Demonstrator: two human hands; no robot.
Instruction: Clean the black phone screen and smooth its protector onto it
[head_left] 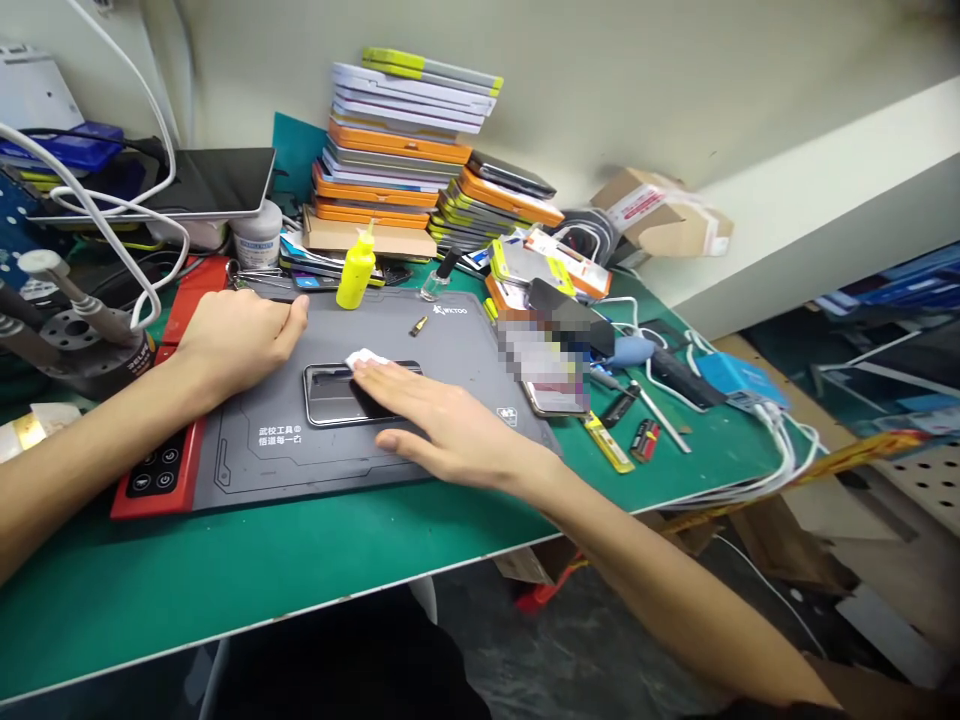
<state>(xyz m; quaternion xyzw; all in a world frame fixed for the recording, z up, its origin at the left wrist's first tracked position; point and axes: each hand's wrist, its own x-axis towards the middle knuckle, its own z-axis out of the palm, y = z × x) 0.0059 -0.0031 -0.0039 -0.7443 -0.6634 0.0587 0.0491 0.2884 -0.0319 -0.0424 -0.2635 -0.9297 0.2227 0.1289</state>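
A smartphone with a dark, glossy face lies flat on the grey work mat. My right hand reaches over it, fingers together and nearly straight, pressing a folded white tissue against its upper part. The right thumb is held apart, near the phone's lower edge. My left hand rests as a fist on the mat's left side, with nothing showing in it; its palm side is hidden. Beyond the phone are a small brass-coloured tip, a yellow squeeze bottle and a clear bottle with a black cap.
Stacked flat boxes stand against the wall. Phones, cables and small tools crowd the right, near a blue charging hub. A metal stand and a red control panel are at left. The green table's front edge runs below my arms.
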